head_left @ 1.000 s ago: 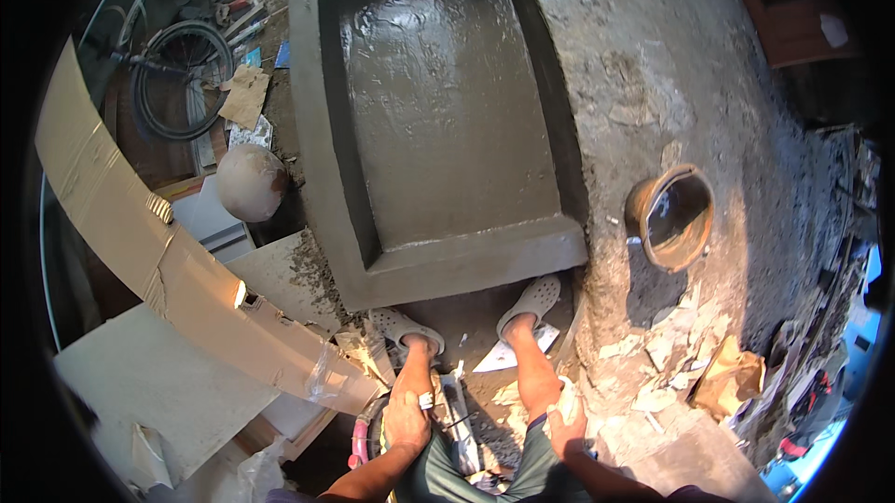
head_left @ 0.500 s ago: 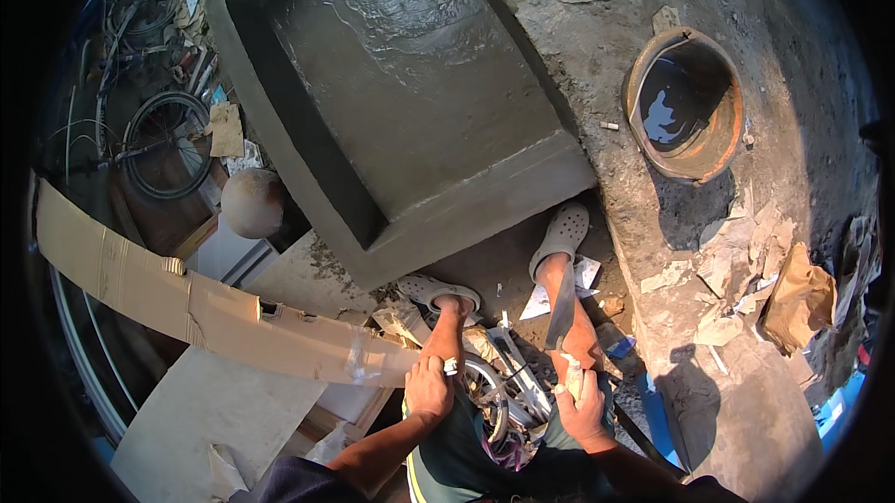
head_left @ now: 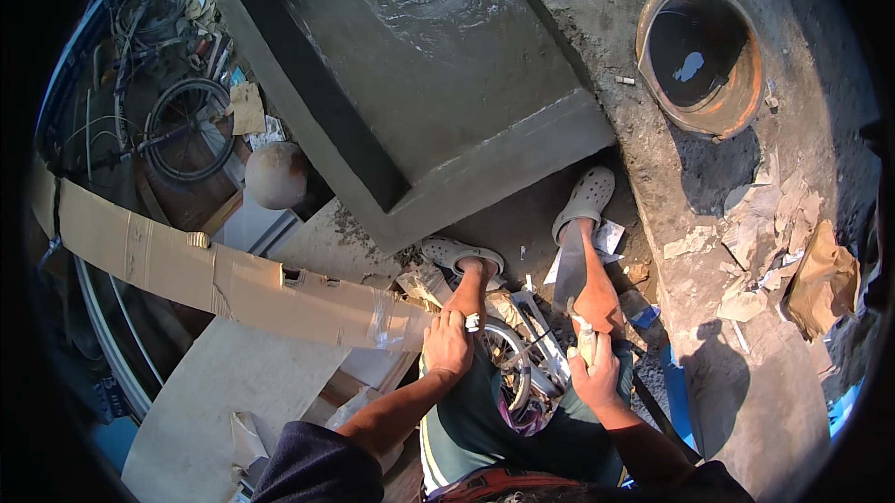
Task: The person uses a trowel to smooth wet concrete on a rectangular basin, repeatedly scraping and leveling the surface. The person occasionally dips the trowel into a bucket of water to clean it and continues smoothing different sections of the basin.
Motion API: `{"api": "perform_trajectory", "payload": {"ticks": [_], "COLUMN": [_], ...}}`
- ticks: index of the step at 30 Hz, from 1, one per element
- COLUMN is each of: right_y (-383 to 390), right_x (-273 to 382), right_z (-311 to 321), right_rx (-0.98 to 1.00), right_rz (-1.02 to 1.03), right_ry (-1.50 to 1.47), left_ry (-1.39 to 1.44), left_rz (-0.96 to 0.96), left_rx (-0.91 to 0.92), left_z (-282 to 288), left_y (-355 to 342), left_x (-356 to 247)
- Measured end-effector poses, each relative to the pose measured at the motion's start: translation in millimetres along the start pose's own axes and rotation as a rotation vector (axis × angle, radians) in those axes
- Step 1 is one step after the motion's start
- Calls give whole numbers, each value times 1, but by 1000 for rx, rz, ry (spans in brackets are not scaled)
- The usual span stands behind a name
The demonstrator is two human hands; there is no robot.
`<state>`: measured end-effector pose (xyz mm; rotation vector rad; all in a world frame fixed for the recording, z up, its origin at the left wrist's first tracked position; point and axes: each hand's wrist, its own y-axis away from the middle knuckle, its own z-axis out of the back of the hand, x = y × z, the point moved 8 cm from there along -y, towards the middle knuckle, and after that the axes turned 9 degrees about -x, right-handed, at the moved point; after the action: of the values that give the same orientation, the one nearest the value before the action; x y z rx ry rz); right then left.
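"What's your right hand got?"

"My right hand [head_left: 595, 377] is wrapped around the pale handle of a trowel [head_left: 568, 270]. On my feed its grey blade points away from me, in front of the right shin; I can't tell if they touch."

"And the left?"

"My left hand [head_left: 447, 344] lies over the left knee, fingers bent. A small white object [head_left: 473, 323] shows beside the fingers, too small to name, so I can't tell whether that hand grips anything."

"What's just beside it?"

"The end of a long cardboard strip [head_left: 177, 261] that sweeps in from the left."

"Farther out?"

"I see grey perforated clogs [head_left: 589, 200] on both feet, near the front of a rectangular cement basin [head_left: 522, 160], its floor shiny toward the far end. Right of that, a bucket [head_left: 743, 104] holds dark liquid, with crumpled brown paper [head_left: 825, 281] nearer me. Left of the basin sit a pale rounded object [head_left: 276, 175] and, beyond it, a bicycle wheel [head_left: 227, 144]."
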<state>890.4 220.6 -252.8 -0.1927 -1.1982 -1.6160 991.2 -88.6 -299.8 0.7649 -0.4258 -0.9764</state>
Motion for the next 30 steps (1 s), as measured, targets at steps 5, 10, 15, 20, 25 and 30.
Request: {"api": "perform_trajectory", "payload": {"ticks": [5,10,15,20,25,30], "right_y": [2,-18,-135,-249,-221,-209], "right_x": [-5,-23,-45,-58,-62,-57], "right_z": [-9,-23,-56,-66,-113,-94], "right_rx": [7,-24,-174,-333,-154,-253], "right_rz": [31,-71,-10,-7,-79,-75], "right_ry": [5,-45,129,117,226,257], "left_ry": [-4,-2,-4,48,69,98], "left_rz": [18,17,15,35,39,58], "left_rx": [15,16,14,24,49,68], "left_z": [-2,-6,-11,-21,-29,-40], "left_y": [4,6,10,17,23,27], "left_x": [6,7,10,17,25,35]}}
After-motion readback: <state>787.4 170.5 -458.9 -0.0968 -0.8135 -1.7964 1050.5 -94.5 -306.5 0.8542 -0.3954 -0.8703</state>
